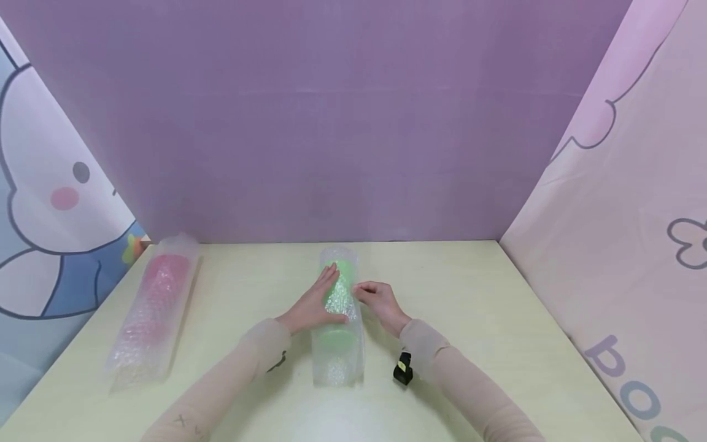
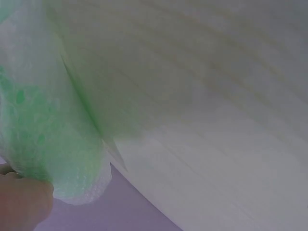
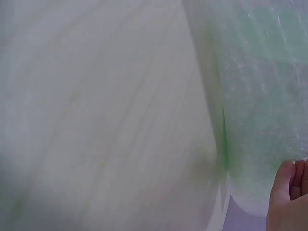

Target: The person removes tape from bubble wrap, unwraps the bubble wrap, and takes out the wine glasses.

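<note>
A green object in clear bubble wrap (image 1: 338, 350) lies lengthwise on the table in the head view. Its exact kind is hidden by the wrap. My left hand (image 1: 315, 305) rests on its left side, fingers extended and thumb spread over the top. On the opposite side, my right hand (image 1: 382, 302) pinches the edge of the bubble wrap between thumb and curled fingers. The right wrist view shows those fingertips (image 3: 284, 175) against the wrap. Part of the left hand (image 2: 24, 202) appears beside the green bundle (image 2: 48, 130) in the left wrist view.
A second bubble-wrapped bundle, pink inside (image 1: 160, 288), lies at the table's left side. The pale wooden table (image 1: 469, 294) meets a purple backdrop (image 1: 331, 123). Printed cloth panels stand left and right. A black device (image 1: 404, 369) sits by the right wrist.
</note>
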Tool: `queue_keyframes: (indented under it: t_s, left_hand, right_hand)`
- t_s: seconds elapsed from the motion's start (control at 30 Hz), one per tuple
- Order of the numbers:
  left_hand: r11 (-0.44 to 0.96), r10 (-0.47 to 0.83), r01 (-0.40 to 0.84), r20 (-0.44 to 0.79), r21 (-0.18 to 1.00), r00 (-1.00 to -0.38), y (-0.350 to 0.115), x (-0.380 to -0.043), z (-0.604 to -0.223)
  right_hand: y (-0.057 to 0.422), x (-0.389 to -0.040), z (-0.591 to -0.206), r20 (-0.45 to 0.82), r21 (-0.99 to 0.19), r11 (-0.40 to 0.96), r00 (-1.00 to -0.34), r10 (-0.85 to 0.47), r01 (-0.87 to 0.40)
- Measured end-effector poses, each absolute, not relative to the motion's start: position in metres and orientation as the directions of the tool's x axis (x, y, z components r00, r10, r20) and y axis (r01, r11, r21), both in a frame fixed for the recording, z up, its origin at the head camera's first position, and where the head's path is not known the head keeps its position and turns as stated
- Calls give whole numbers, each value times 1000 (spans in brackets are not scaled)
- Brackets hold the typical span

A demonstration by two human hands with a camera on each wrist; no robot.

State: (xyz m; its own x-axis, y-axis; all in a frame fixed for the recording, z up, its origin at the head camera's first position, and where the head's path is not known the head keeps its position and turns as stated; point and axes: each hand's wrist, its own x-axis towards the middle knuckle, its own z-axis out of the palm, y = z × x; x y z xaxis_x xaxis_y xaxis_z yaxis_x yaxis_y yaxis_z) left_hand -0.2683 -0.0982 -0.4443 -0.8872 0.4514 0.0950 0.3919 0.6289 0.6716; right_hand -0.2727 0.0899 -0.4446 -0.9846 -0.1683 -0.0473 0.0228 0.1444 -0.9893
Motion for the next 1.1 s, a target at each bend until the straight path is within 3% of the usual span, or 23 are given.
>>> queue_keyframes:
  t_s: [0.8,1.1]
  left_hand:
    - [645,444,392,96,656,-891,-97,-268,-445]
    - [650,449,390,83,653,-889,-98,-267,-442]
  right_hand:
    - [94,-273,-446,-122,-990,89,-979,-160,109]
    - [95,-259,-424,-114,-988,122,-978,-176,93]
